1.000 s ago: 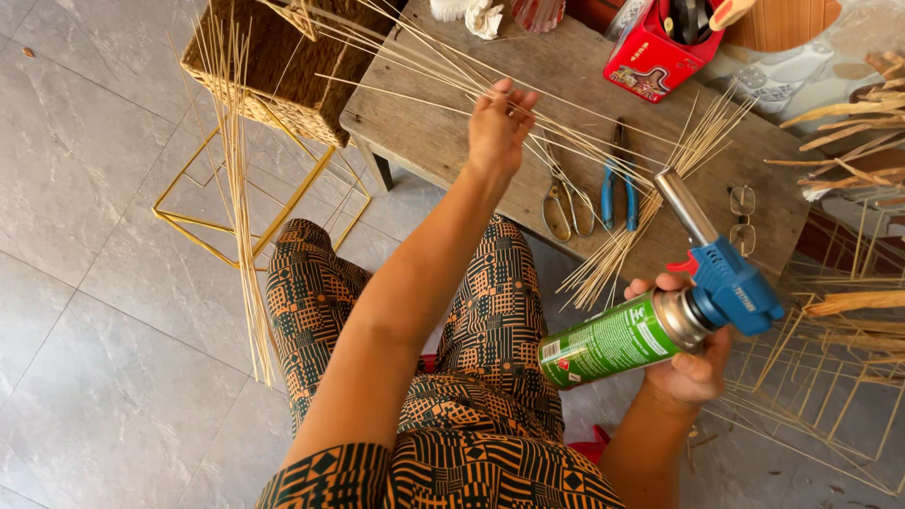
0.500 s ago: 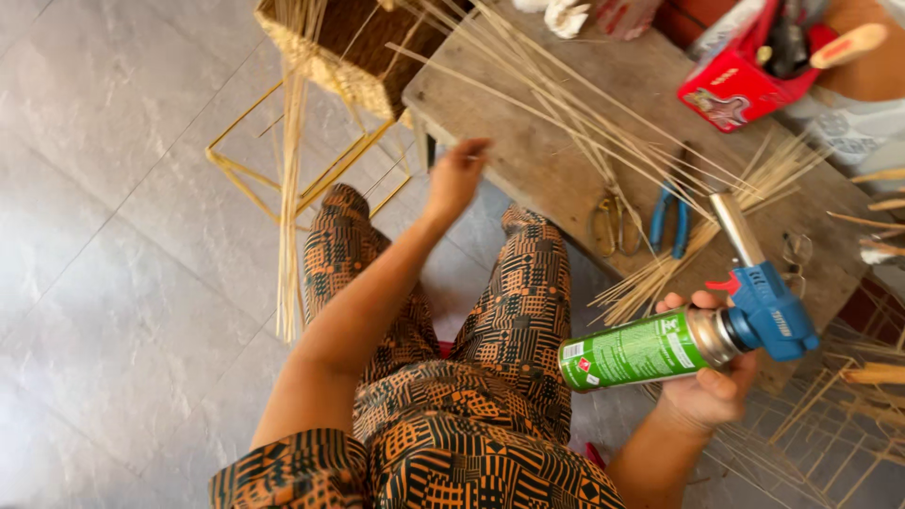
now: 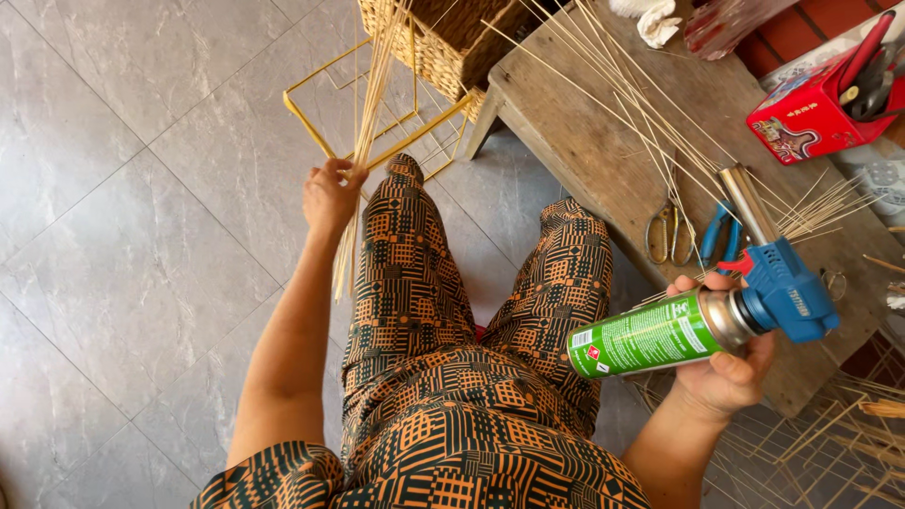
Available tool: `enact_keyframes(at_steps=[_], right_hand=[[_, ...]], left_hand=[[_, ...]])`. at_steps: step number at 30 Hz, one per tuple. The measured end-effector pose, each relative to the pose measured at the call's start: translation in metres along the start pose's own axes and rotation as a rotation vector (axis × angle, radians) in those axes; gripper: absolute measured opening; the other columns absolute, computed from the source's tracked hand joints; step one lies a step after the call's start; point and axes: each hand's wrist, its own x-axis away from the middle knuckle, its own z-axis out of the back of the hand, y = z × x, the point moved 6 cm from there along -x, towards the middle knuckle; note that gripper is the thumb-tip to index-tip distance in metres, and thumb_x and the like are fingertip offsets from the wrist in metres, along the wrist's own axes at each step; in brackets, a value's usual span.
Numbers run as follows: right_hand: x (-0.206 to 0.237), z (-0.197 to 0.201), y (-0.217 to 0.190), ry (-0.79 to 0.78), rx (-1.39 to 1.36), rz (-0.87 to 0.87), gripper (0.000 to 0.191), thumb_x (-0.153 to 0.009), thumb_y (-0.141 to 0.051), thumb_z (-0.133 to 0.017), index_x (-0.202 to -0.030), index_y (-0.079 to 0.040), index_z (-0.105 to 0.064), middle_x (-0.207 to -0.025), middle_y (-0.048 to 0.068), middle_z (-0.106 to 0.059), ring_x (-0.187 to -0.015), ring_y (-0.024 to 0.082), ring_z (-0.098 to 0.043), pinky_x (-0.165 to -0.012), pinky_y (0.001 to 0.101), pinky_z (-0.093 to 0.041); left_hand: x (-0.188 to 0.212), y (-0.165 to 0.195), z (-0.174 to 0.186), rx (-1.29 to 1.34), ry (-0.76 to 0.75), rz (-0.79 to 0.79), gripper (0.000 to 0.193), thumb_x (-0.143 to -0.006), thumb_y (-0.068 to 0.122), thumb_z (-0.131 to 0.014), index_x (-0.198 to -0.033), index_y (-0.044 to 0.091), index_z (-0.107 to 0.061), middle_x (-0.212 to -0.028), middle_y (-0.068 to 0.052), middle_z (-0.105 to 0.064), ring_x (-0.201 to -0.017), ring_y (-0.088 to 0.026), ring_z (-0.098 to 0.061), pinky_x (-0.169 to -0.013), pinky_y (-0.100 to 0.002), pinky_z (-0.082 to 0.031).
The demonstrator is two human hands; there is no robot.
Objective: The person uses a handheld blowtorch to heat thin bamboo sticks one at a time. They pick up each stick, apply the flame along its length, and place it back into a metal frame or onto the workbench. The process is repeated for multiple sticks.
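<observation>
My left hand (image 3: 330,193) is closed around a bundle of thin bamboo sticks (image 3: 370,113) that leans from the floor up against a woven basket (image 3: 443,47). My right hand (image 3: 721,372) holds a green gas canister (image 3: 646,335) with a blue torch head (image 3: 787,287) and a metal nozzle pointing up over a low wooden bench (image 3: 584,141). Loose bamboo sticks (image 3: 641,104) lie fanned across the bench top. My patterned trouser legs fill the middle of the view.
Scissors (image 3: 667,236) and blue-handled pliers (image 3: 721,236) lie on the bench beside the torch. A red box (image 3: 811,113) with tools stands at the far right. A yellow stick frame (image 3: 368,104) rests on the grey tiled floor. More stick frames (image 3: 830,443) lie at the lower right.
My left hand left the bench top, swung left and down to the floor side, and took hold of the standing stick bundle. The torch in my right hand stayed roughly in place.
</observation>
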Motion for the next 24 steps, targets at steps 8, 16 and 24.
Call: enact_keyframes(at_steps=[8, 16, 24], right_hand=[[0.012, -0.044, 0.005, -0.033, 0.016, -0.048, 0.071, -0.079, -0.01, -0.07, -0.143, 0.012, -0.05, -0.136, 0.026, -0.062, -0.122, 0.042, -0.066, -0.113, 0.0533, -0.053], [0.017, -0.076, 0.015, -0.063, 0.019, -0.075, 0.071, -0.079, -0.01, -0.069, -0.145, 0.01, -0.05, -0.134, 0.025, -0.064, -0.122, 0.041, -0.066, -0.11, 0.0528, -0.054], [0.003, -0.104, 0.034, -0.085, 0.027, -0.128, 0.073, -0.078, -0.011, -0.071, -0.144, 0.009, -0.049, -0.134, 0.023, -0.064, -0.121, 0.039, -0.066, -0.11, 0.0525, -0.054]], left_hand=[[0.0, -0.017, 0.007, 0.105, -0.027, 0.144, 0.022, -0.084, 0.038, -0.077, -0.096, 0.019, -0.078, -0.095, -0.006, -0.074, -0.089, -0.029, -0.07, -0.08, -0.045, -0.055], [-0.005, -0.02, 0.018, 0.112, 0.071, 0.072, 0.016, -0.085, 0.033, -0.077, -0.091, 0.018, -0.079, -0.095, -0.007, -0.07, -0.087, -0.032, -0.069, -0.078, -0.046, -0.054], [0.002, -0.017, 0.022, 0.128, 0.045, 0.036, 0.018, -0.08, 0.03, -0.079, -0.089, 0.015, -0.074, -0.094, -0.009, -0.068, -0.084, -0.032, -0.069, -0.073, -0.047, -0.054]])
